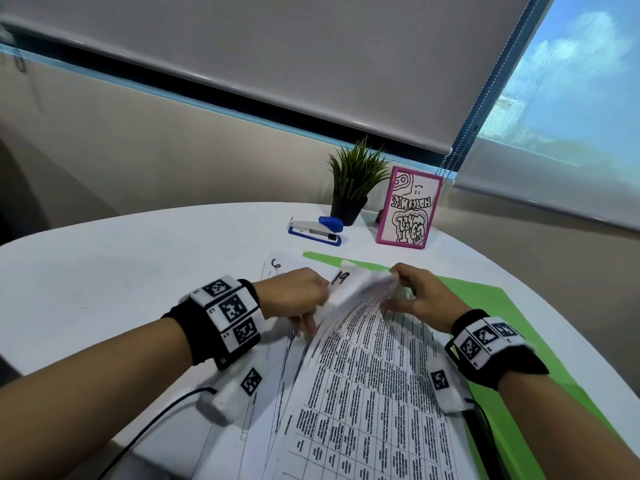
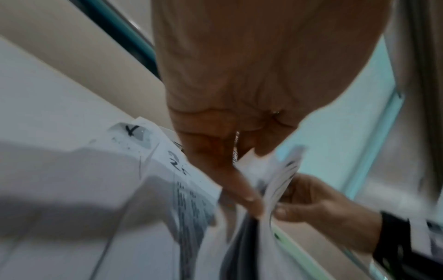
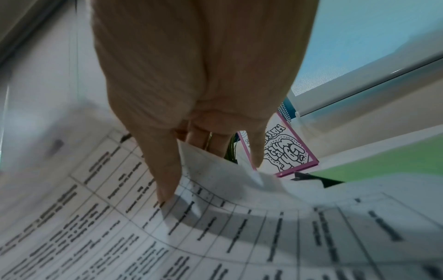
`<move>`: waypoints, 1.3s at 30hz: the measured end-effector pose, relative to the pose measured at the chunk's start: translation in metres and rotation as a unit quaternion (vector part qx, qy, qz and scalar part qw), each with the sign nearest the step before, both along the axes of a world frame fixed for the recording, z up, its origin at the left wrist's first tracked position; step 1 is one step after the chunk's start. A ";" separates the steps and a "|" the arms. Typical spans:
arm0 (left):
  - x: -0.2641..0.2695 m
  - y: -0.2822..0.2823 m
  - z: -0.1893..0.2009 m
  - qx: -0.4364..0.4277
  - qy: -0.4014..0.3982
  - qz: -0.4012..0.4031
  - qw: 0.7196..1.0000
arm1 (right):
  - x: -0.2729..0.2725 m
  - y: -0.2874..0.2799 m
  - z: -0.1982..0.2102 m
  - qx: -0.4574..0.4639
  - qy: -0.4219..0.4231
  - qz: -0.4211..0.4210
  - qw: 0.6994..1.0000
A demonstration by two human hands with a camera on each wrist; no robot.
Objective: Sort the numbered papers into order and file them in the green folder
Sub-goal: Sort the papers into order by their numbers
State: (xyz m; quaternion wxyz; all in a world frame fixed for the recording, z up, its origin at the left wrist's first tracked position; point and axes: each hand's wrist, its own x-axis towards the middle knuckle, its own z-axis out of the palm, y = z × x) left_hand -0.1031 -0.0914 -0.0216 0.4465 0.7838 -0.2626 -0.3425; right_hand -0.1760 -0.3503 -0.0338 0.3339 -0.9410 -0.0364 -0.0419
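Note:
A stack of printed papers (image 1: 363, 393) lies on the open green folder (image 1: 485, 299), its far end bowed upward. The lifted top sheet (image 1: 341, 277) is marked 19. Another sheet marked 6 (image 1: 275, 265) lies flat further left. My left hand (image 1: 313, 303) pinches the left side of the raised sheets; the left wrist view shows its fingers (image 2: 242, 189) running along the paper edge. My right hand (image 1: 398, 289) pinches the upper right corner. In the right wrist view the thumb (image 3: 165, 170) presses on top of the papers (image 3: 215, 236) with the other fingers behind.
On the white round table (image 1: 121, 271), behind the papers, stand a blue and white stapler (image 1: 315, 230), a potted plant (image 1: 353, 188) and a pink-framed drawing (image 1: 408, 209). A black cable (image 1: 156, 420) trails from my left wrist over the near table edge.

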 end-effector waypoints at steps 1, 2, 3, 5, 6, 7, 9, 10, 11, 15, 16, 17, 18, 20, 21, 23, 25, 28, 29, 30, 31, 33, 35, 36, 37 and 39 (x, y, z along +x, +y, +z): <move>0.005 0.003 0.001 -0.001 -0.006 0.035 0.999 | -0.001 0.001 0.001 0.015 0.013 0.000 1.000; 0.012 0.006 0.000 0.004 -0.020 0.081 0.997 | -0.002 0.000 0.001 0.025 0.021 0.001 0.999; 0.021 0.010 -0.003 0.026 -0.049 0.119 0.991 | -0.002 -0.001 0.001 0.027 0.026 0.006 0.999; 0.033 0.021 -0.009 0.101 -0.093 0.153 0.979 | -0.003 -0.003 0.003 0.012 0.020 0.009 1.000; 0.034 0.025 -0.010 0.134 -0.091 0.147 0.976 | -0.004 -0.004 0.003 0.011 0.017 0.006 1.000; 0.035 0.028 -0.013 0.154 -0.074 0.131 0.977 | -0.004 -0.004 0.005 0.019 0.014 0.003 1.000; 0.032 0.029 -0.014 0.167 -0.022 0.102 0.980 | -0.006 -0.004 0.009 0.044 0.017 0.004 0.999; 0.029 0.028 -0.014 0.164 -0.007 0.091 0.982 | -0.006 -0.005 0.011 0.056 0.021 0.003 0.998; 0.026 0.026 -0.014 0.155 0.002 0.081 0.985 | -0.005 -0.005 0.012 0.069 0.029 -0.001 0.997; 0.015 0.014 -0.017 0.102 0.028 0.049 0.993 | -0.001 -0.006 0.015 0.071 0.057 -0.010 0.996; 0.013 0.011 -0.019 0.082 0.046 0.051 0.994 | 0.001 -0.008 0.015 0.075 0.067 -0.011 0.995; 0.009 0.009 -0.020 0.061 0.071 0.051 0.994 | 0.004 -0.010 0.014 0.082 0.081 -0.011 0.993; 0.007 0.007 -0.020 0.042 0.092 0.038 0.994 | 0.008 -0.014 0.013 0.082 0.097 -0.010 0.992; 0.005 0.005 -0.020 0.031 0.104 -0.012 0.994 | 0.015 -0.018 0.013 0.058 0.124 -0.003 0.991; 0.004 0.005 -0.019 0.029 0.102 -0.031 0.994 | 0.019 -0.020 0.013 0.051 0.128 0.001 0.990; 0.006 0.007 -0.016 0.027 0.093 -0.040 0.995 | 0.023 -0.019 0.015 0.055 0.117 0.002 0.992; 0.007 0.014 -0.011 0.029 0.080 -0.028 0.996 | 0.023 -0.016 0.017 0.069 0.102 -0.003 0.992; 0.023 0.026 -0.011 0.097 -0.018 0.056 0.994 | 0.017 -0.015 0.015 0.093 0.086 -0.004 0.992; 0.031 0.032 -0.012 0.142 -0.091 0.088 0.982 | 0.014 -0.016 0.014 0.110 0.076 -0.002 0.991; 0.038 0.037 -0.012 0.185 -0.168 0.113 0.962 | 0.010 -0.015 0.015 0.115 0.066 -0.003 0.991; 0.042 0.042 -0.013 0.218 -0.222 0.131 0.941 | 0.007 -0.017 0.015 0.120 0.062 -0.007 0.991; 0.049 0.047 -0.015 0.229 -0.238 0.146 0.933 | 0.001 -0.018 0.017 0.110 0.055 -0.012 0.992; 0.052 0.045 -0.019 0.189 -0.200 0.131 0.952 | -0.002 -0.019 0.019 0.104 0.064 -0.009 0.992; 0.053 0.044 -0.020 0.177 -0.194 0.119 0.958 | -0.002 -0.020 0.018 0.095 0.068 -0.002 0.993; 0.053 0.042 -0.021 0.178 -0.202 0.103 0.958 | -0.001 -0.021 0.017 0.090 0.070 0.005 0.993; 0.055 0.038 -0.020 0.189 -0.231 0.087 0.950 | 0.002 -0.023 0.017 0.079 0.069 0.013 0.994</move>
